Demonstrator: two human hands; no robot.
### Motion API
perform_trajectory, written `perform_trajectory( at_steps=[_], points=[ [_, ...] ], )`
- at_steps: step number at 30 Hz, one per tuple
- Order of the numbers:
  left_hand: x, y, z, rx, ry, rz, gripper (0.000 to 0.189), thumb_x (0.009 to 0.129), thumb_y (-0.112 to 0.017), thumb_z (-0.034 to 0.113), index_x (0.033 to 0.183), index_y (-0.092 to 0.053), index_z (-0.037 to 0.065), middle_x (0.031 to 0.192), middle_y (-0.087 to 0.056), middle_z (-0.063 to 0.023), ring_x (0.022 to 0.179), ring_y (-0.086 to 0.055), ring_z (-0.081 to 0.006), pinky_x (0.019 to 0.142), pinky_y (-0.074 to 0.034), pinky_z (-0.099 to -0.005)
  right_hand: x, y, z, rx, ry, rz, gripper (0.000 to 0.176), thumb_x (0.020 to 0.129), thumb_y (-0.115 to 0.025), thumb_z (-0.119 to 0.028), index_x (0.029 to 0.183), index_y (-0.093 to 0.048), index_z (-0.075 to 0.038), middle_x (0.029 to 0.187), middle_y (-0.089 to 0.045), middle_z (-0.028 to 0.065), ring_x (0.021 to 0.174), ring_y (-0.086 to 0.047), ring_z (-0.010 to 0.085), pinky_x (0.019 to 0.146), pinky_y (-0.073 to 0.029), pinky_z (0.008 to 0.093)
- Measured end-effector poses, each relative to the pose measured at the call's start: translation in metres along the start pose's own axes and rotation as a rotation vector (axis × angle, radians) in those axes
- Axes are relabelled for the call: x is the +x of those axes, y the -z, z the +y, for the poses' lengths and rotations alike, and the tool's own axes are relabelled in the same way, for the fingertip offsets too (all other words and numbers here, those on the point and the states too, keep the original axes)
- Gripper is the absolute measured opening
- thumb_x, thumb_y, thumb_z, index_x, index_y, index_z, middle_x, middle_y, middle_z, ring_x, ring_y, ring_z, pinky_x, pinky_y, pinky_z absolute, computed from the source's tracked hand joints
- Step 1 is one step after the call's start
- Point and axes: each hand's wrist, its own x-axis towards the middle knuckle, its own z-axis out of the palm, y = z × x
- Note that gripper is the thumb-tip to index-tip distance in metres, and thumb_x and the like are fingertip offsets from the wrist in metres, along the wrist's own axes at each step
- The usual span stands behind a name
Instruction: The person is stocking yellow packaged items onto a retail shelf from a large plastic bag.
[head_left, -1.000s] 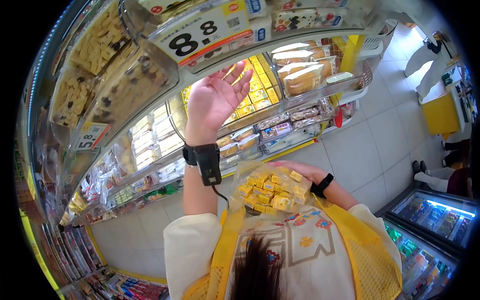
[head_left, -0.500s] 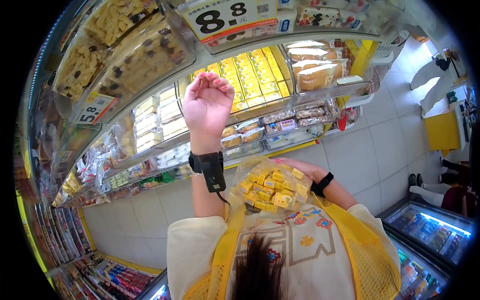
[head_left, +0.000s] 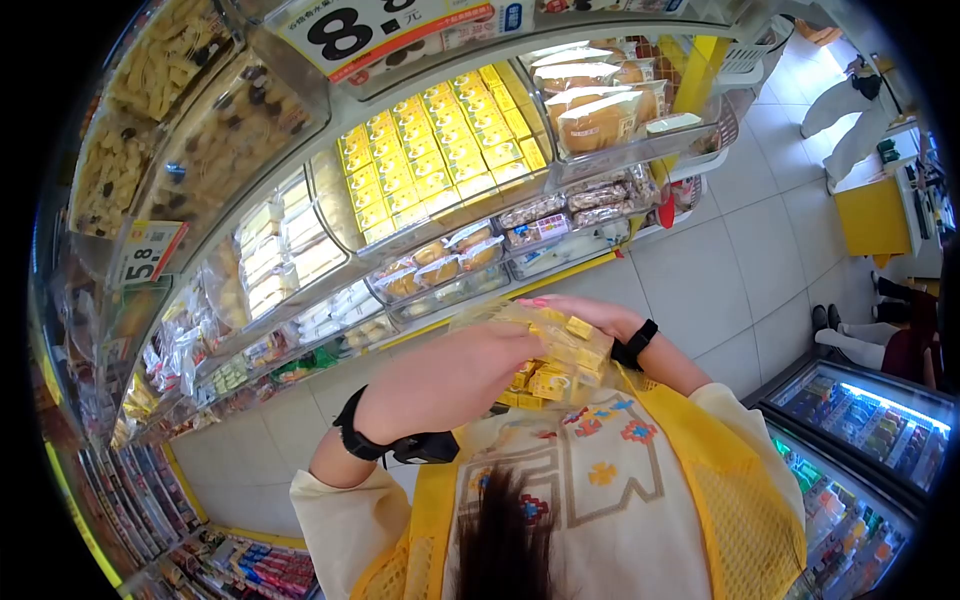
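My right hand (head_left: pixel 585 309) grips the rim of a clear plastic bag (head_left: pixel 597 352) in front of my chest. Inside the bag are several small yellow boxes (head_left: pixel 550 383). My left hand (head_left: pixel 455 370) reaches across to the bag's mouth with its back towards me. Its fingertips overlap the bag and are hidden, so I cannot tell whether they hold anything. Just ahead, a shelf bin holds rows of matching yellow boxes (head_left: pixel 425 150).
Packaged bread (head_left: pixel 600 115) fills the bin right of the yellow boxes, and wrapped white packs (head_left: pixel 280 260) lie to the left. Price signs (head_left: pixel 150 252) hang on the upper bins. A glass-topped freezer (head_left: pixel 860 410) stands at right; other people's legs (head_left: pixel 860 345) show beyond.
My left hand has come down from over the yellow boxes on the shelf to the bag's mouth, turning its back up. My right hand stays at the bag. The view has shifted slightly.
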Motion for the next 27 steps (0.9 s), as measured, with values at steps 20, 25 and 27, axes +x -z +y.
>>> perform_trajectory(
  at_steps=[20,25,27],
  points=[
    [0.01,0.005,-0.008,-0.062,-0.103,-0.112,0.04,0.077,-0.07,0.011,0.116,-0.062,0.011,0.101,-0.062,-0.0118,0.096,-0.057,-0.0314,0.083,-0.047,-0.0384,0.0,0.0,0.004,0.019,-0.018,-0.016,0.05,0.099,-0.051,-0.032,0.138,-0.045,-0.002,0.133,-0.054,0.0071,0.116,-0.054,0.0129,0.098,-0.044,0.027],
    [-0.008,0.052,0.006,-0.19,-0.007,-0.133,0.052,0.077,-0.068,0.006,0.128,-0.06,0.013,0.085,-0.062,-0.0092,0.072,-0.06,-0.0226,0.066,-0.05,-0.0308,-0.001,-0.001,0.002,0.088,-0.034,-0.029,0.048,0.099,-0.052,-0.031,0.137,-0.046,-0.002,0.131,-0.055,0.0067,0.114,-0.056,0.0123,0.094,-0.047,0.0268],
    [-0.019,0.064,0.0,-0.199,-0.114,-0.053,0.059,0.074,-0.065,0.001,0.132,-0.057,0.011,0.079,-0.059,-0.0069,0.065,-0.056,-0.0157,0.06,-0.048,-0.0254,-0.001,-0.001,0.003,0.109,-0.03,-0.013,0.048,0.099,-0.052,-0.031,0.136,-0.047,-0.002,0.13,-0.056,0.0067,0.112,-0.057,0.0121,0.093,-0.048,0.0268]
  ],
)
